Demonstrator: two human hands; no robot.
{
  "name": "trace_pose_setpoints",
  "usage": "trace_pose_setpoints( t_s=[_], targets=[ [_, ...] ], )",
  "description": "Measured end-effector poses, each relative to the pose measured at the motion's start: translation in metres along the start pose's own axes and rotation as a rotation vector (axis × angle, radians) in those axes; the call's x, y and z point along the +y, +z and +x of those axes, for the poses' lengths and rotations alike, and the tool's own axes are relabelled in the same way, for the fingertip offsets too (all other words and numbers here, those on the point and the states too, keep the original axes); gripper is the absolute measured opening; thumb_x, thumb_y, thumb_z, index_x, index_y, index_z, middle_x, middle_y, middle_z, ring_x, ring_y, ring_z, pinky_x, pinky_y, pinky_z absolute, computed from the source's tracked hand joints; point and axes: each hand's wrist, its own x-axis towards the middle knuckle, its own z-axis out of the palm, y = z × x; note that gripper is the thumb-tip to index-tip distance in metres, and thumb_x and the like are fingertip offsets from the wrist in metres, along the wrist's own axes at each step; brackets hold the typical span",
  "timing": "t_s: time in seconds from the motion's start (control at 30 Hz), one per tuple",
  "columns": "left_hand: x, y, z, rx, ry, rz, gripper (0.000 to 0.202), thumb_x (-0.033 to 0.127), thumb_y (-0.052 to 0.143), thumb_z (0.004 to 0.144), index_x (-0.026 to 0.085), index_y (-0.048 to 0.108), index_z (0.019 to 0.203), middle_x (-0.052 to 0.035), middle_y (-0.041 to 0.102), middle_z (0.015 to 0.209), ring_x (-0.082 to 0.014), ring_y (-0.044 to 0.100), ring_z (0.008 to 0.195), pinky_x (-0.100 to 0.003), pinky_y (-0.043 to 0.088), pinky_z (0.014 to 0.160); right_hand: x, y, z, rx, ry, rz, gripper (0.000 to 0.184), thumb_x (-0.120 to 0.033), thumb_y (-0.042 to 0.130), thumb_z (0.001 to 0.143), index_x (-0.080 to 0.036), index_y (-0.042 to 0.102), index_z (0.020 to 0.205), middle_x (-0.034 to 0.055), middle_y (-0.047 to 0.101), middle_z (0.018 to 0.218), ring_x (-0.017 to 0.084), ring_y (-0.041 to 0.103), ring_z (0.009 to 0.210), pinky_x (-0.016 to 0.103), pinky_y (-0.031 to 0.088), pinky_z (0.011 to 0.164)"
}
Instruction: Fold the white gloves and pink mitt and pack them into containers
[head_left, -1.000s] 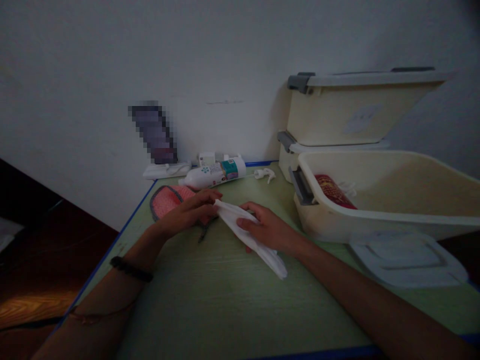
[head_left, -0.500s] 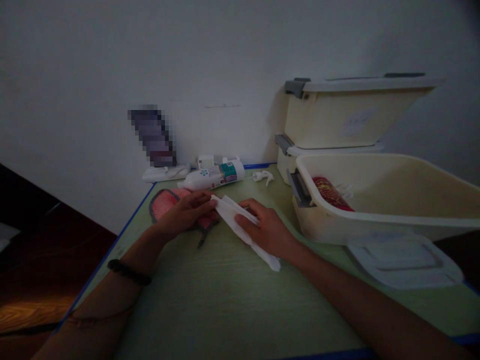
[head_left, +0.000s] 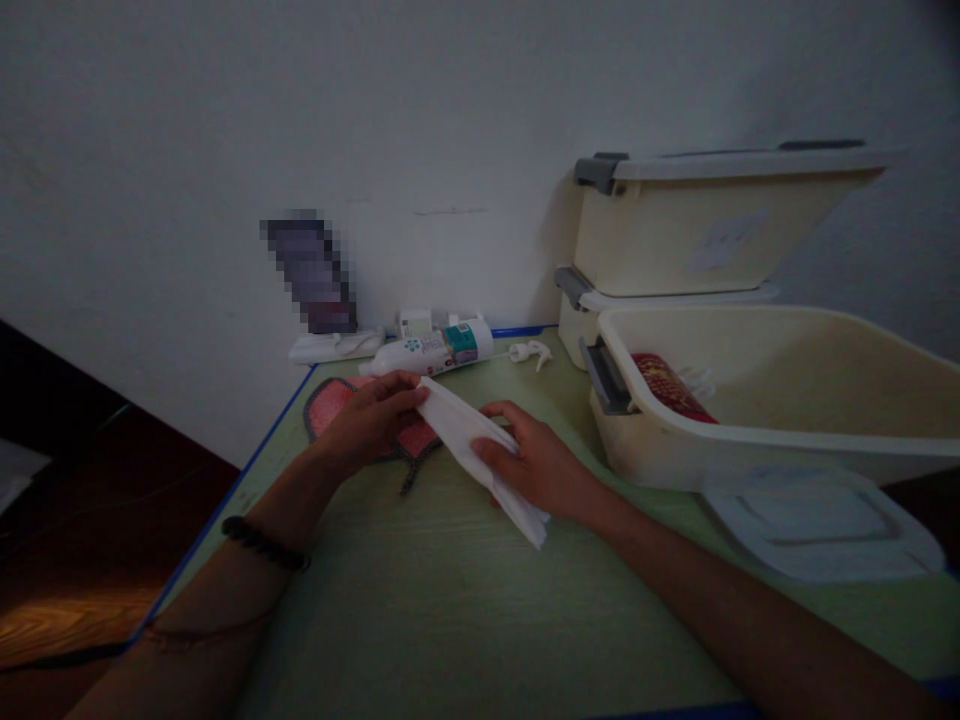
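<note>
A folded white tissue is stretched slantwise between my two hands above the green tabletop. My left hand pinches its upper left end between thumb and fingers. Lower down, my right hand grips it with the thumb on top, and its loose end hangs below that hand. Partly hidden under my left hand lies a pink heart-shaped cloth with a dark checked edge. Just behind, a white pump bottle rests on its side, its detached-looking pump head pointing right.
An open cream bin on the right contains a red patterned item. Behind it are stacked lidded bins. A pale lid lies in front. A blurred-out phone-like object leans on a white base by the wall.
My left hand has closed more firmly on the tissue's upper end, and the tissue is drawn straighter. The view has shifted slightly; the other things stay put.
</note>
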Motion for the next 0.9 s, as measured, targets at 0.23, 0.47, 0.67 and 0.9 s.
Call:
trace_pose_setpoints(
  t_s=[0.23, 0.47, 0.67, 0.9],
  targets=[
    [0.004, -0.006, -0.001, 0.017, -0.038, 0.171, 0.015, 0.022, 0.066, 0.069, 0.017, 0.053, 0.075, 0.0036, 0.057, 0.064, -0.0061, 0.053, 0.051, -0.015, 0.042, 0.045, -0.008, -0.009, -0.001, 0.135, -0.024, -0.328, 0.017, -0.03, 0.043, 0.085, -0.019, 0.052, 0.094, 0.0006, 0.057, 0.064, 0.012, 0.049, 0.054, 0.023, 0.027, 0.049],
    [0.011, -0.007, -0.011, -0.223, 0.183, 0.817, 0.023, 0.027, 0.052, 0.075, 0.019, 0.053, 0.096, 0.0027, 0.056, 0.067, -0.0122, 0.054, 0.057, -0.024, 0.043, 0.053, -0.007, -0.013, -0.01, -0.081, 0.063, -0.519, 0.013, -0.031, 0.051, 0.08, -0.019, 0.054, 0.084, 0.0028, 0.061, 0.07, 0.014, 0.051, 0.059, 0.025, 0.03, 0.051],
    [0.009, -0.006, -0.011, -0.362, 0.395, 1.179, 0.024, 0.024, 0.047, 0.079, 0.015, 0.059, 0.098, -0.0037, 0.056, 0.084, -0.0143, 0.052, 0.07, -0.027, 0.044, 0.065, -0.002, -0.012, -0.009, 0.016, -0.115, -0.559, 0.015, -0.027, 0.054, 0.079, -0.018, 0.053, 0.092, 0.005, 0.057, 0.093, 0.017, 0.054, 0.082, 0.029, 0.039, 0.071],
    [0.008, -0.008, -0.007, -0.359, 0.379, 1.19, 0.023, 0.026, 0.043, 0.084, 0.015, 0.061, 0.093, -0.0061, 0.061, 0.091, -0.0166, 0.056, 0.082, -0.028, 0.044, 0.073, -0.005, -0.008, -0.007, -0.045, -0.077, -0.587, 0.006, -0.021, 0.053, 0.081, -0.017, 0.057, 0.079, 0.0031, 0.056, 0.081, 0.014, 0.053, 0.074, 0.028, 0.039, 0.068]
  ],
)
